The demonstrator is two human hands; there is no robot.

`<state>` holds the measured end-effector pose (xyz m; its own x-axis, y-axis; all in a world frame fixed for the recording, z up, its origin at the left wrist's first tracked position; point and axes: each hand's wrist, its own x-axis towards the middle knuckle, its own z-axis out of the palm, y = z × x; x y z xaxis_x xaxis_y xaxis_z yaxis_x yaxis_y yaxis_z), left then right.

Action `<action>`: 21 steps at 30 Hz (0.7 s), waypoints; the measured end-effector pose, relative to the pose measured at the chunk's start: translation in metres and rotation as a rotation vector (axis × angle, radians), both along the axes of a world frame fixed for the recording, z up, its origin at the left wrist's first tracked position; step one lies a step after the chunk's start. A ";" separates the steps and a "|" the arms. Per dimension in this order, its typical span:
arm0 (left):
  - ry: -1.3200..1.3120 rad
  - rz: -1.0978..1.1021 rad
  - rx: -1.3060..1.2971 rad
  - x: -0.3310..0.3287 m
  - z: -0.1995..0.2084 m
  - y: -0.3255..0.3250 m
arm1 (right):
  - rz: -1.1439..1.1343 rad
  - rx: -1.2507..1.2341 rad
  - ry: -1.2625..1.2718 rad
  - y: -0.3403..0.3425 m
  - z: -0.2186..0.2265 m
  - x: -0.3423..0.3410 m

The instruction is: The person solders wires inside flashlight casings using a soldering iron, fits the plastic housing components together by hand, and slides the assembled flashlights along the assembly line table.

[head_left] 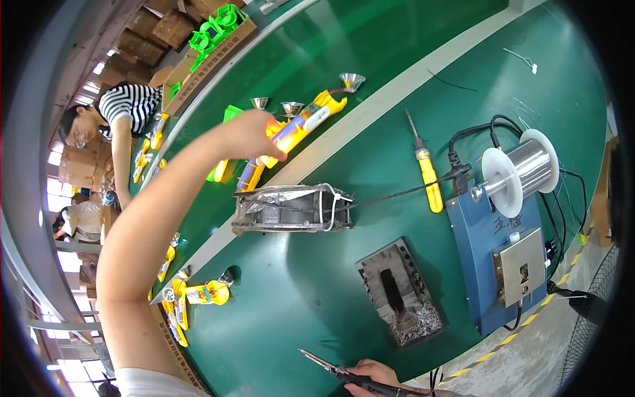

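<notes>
My left hand (pixel 250 135) reaches across to the far belt, its fingers closed round a yellow flashlight housing (pixel 323 109). A purple cylindrical cell shows in this housing, and a reflector cup (pixel 352 82) hangs on a wire at its far end. More yellow housing parts (pixel 250 177) and small reflectors (pixel 291 108) lie close to that hand, partly hidden by it. At the lower edge my right hand (pixel 376 376) grips a soldering iron (pixel 325 363) by its dark handle. The iron's tip points left, just above the green bench.
A small fan (pixel 291 208) stands mid-bench. Nearby are a solder tip-cleaning tray (pixel 390 294), a yellow-handled screwdriver (pixel 428 173) and a blue soldering station (pixel 473 264) with a solder spool (pixel 529 169). Yellow flashlight parts (pixel 208 292) lie at left. Another person (pixel 129 109) works beyond the belt.
</notes>
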<state>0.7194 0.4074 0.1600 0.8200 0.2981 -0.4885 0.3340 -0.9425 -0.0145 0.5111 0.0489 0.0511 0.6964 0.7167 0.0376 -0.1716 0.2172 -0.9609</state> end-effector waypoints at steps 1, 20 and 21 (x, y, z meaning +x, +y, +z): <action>-0.022 -0.064 0.071 -0.008 -0.006 0.000 | -0.067 0.012 -0.043 0.001 0.001 -0.001; -0.117 0.150 -0.307 -0.025 -0.047 0.052 | -0.051 0.035 -0.058 0.003 0.003 0.002; -0.163 0.115 -0.367 -0.026 -0.047 0.046 | -0.038 0.045 -0.057 0.003 0.002 0.003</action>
<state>0.6935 0.4536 0.1126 0.8669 0.2221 -0.4462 0.4074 -0.8316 0.3775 0.5139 0.0523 0.0534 0.7186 0.6868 0.1090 -0.1082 0.2653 -0.9581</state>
